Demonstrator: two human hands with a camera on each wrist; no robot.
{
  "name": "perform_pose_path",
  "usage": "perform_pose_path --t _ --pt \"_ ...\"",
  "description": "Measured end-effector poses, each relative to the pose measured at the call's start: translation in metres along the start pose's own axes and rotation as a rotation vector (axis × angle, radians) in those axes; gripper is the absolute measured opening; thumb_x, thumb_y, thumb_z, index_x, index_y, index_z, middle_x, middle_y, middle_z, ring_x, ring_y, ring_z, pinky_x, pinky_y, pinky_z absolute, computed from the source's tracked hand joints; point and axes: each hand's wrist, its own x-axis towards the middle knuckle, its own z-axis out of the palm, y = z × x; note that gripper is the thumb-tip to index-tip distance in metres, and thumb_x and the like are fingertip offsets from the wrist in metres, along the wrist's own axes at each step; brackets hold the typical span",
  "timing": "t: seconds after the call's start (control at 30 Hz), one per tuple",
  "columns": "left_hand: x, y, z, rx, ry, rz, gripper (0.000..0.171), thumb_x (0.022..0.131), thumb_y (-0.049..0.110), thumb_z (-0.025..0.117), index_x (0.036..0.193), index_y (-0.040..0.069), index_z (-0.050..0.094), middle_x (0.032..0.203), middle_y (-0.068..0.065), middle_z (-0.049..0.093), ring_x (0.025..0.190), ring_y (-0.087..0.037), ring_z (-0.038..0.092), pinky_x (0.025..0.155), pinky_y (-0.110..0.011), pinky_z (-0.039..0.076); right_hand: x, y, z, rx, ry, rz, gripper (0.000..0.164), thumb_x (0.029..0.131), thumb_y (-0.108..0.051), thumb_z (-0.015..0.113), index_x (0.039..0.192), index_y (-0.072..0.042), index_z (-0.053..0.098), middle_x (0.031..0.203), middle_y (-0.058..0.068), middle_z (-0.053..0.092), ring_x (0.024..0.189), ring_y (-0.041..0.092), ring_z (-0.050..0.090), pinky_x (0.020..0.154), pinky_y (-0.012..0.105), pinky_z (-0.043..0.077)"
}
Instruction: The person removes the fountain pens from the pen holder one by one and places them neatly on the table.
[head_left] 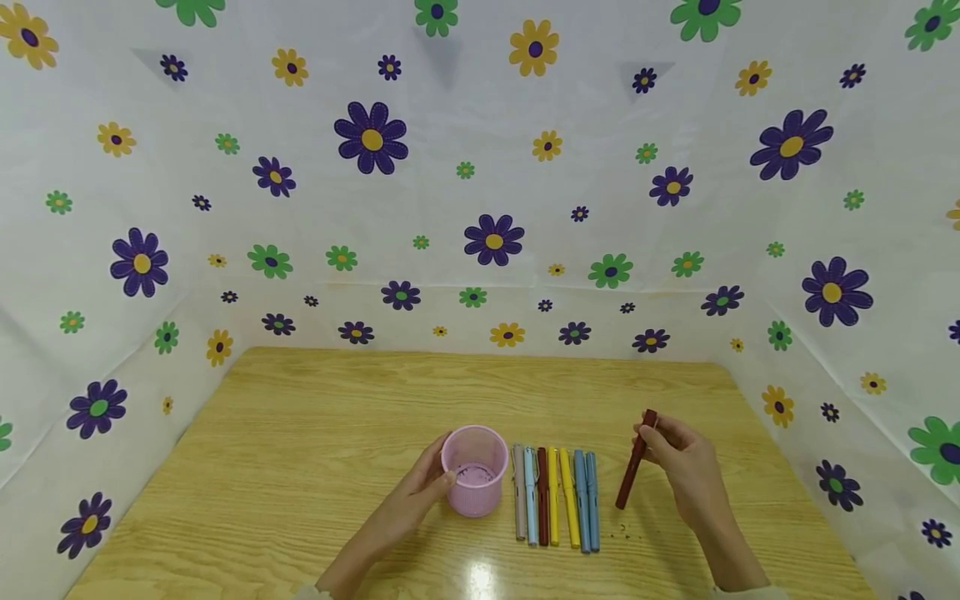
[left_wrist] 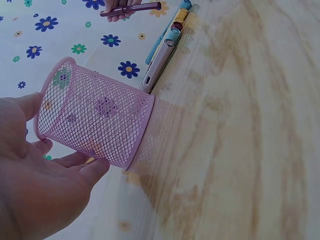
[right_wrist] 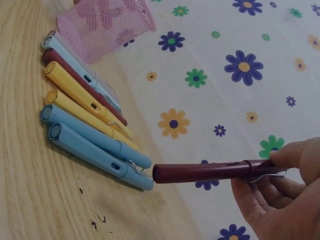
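My left hand (head_left: 408, 492) holds a pink mesh pen cup (left_wrist: 100, 112) by its side, thumb near the rim and fingers around the wall. The cup stands upright on the wooden table. Between thumb and fingers, my right hand (head_left: 682, 462) pinches a dark red pen (right_wrist: 200, 172) near its clip end, the other end slanting down toward the table. A row of pens lies between the hands: a greyish one (head_left: 519, 492), a light blue one (head_left: 532, 496), another dark red one (head_left: 543, 497), two yellow ones (head_left: 553, 496) and two blue ones (head_left: 582, 500).
Small dark crumbs (head_left: 624, 532) lie on the wooden table (head_left: 315, 442) right of the pens. White cloth (head_left: 420, 192) printed with flowers rises behind the table and along both sides.
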Motion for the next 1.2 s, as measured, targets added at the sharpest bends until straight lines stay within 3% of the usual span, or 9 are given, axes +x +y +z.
perform_pose_path --t 0.23,0.47,0.63,0.77,1.0,1.2 --pt "-0.001 0.0 0.0 0.01 0.004 0.004 0.066 0.112 0.018 0.047 0.165 0.004 0.011 0.165 -0.029 0.022 0.153 -0.043 0.021 0.122 -0.052 0.022 0.0 0.008 0.002 0.005 -0.006 0.046 0.047 0.106 -0.02 0.062 0.14 0.011 0.053 0.103 -0.007 0.071 0.095 0.01 0.07 0.085 0.025 0.059" --pt "-0.001 0.0 0.0 0.008 0.0 0.007 0.066 0.112 0.017 0.047 0.165 0.003 0.011 0.164 -0.031 0.023 0.152 -0.045 0.023 0.121 -0.057 0.024 0.0 0.017 0.005 -0.062 -0.039 0.102 0.049 0.107 -0.02 0.061 0.144 0.011 0.05 0.121 0.013 0.07 0.102 0.017 0.07 0.086 0.025 0.059" --pt "-0.001 -0.001 0.0 0.009 0.003 0.003 0.065 0.112 0.017 0.047 0.165 0.004 0.012 0.163 -0.032 0.025 0.151 -0.046 0.025 0.12 -0.058 0.025 0.001 0.022 0.007 -0.089 -0.048 0.124 0.049 0.107 -0.018 0.061 0.145 0.011 0.05 0.128 0.02 0.066 0.099 0.012 0.069 0.086 0.027 0.059" --pt "-0.002 -0.002 -0.001 0.004 0.001 0.002 0.066 0.112 0.018 0.046 0.165 0.004 0.011 0.163 -0.031 0.025 0.151 -0.045 0.025 0.12 -0.059 0.026 0.002 0.025 0.008 -0.109 -0.053 0.147 0.05 0.106 -0.017 0.062 0.145 0.012 0.049 0.129 0.021 0.065 0.096 0.007 0.067 0.085 0.028 0.06" --pt "-0.002 -0.003 -0.001 -0.004 0.001 -0.005 0.066 0.112 0.018 0.046 0.166 0.006 0.01 0.164 -0.029 0.024 0.152 -0.044 0.024 0.121 -0.058 0.025 0.003 0.033 0.011 -0.136 -0.062 0.166 0.05 0.104 -0.016 0.064 0.142 0.014 0.05 0.119 0.019 0.069 0.093 0.017 0.07 0.086 0.036 0.061" --pt "-0.001 -0.004 -0.001 0.005 0.001 0.003 0.066 0.112 0.018 0.046 0.165 0.004 0.01 0.164 -0.03 0.023 0.152 -0.045 0.024 0.121 -0.058 0.024 0.002 0.037 0.015 -0.14 -0.069 0.178 0.047 0.104 -0.013 0.064 0.139 0.017 0.051 0.113 0.018 0.069 0.088 0.017 0.069 0.083 0.034 0.061"
